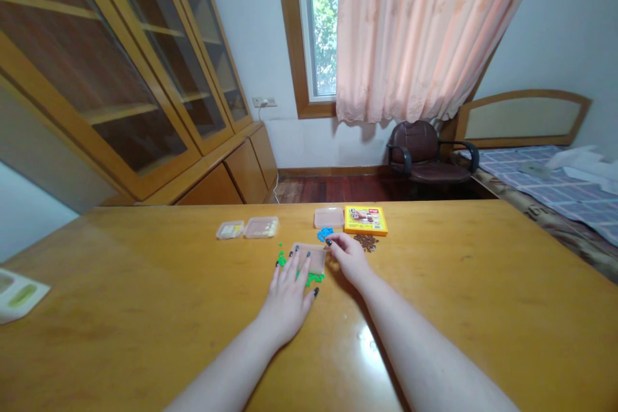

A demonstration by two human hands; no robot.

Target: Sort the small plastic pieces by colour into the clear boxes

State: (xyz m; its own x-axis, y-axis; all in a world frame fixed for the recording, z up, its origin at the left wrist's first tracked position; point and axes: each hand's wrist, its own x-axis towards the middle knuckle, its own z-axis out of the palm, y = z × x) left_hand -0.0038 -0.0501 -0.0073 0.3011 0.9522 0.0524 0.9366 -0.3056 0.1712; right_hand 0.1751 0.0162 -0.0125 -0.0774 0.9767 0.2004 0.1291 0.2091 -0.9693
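My left hand [290,293] lies palm down with its fingers spread, the fingertips over the near-left part of a clear pinkish tray [316,259]. Green pieces [316,278] lie along the tray's near edge, and more are at its left. My right hand [348,257] is at the tray's right side, thumb and fingers pinched together; what they hold, if anything, is too small to make out. Just beyond the tray is a pile of blue pieces [325,234]. Brown pieces [367,243] lie to the right of my right hand.
Behind the piles are a clear lid [329,218] and a yellow box [365,220]. Farther left sit two shallow containers [261,227] [230,230] with pale pieces. A white tray [22,295] is at the table's left edge. Beyond the table [458,309] stands a chair [425,154].
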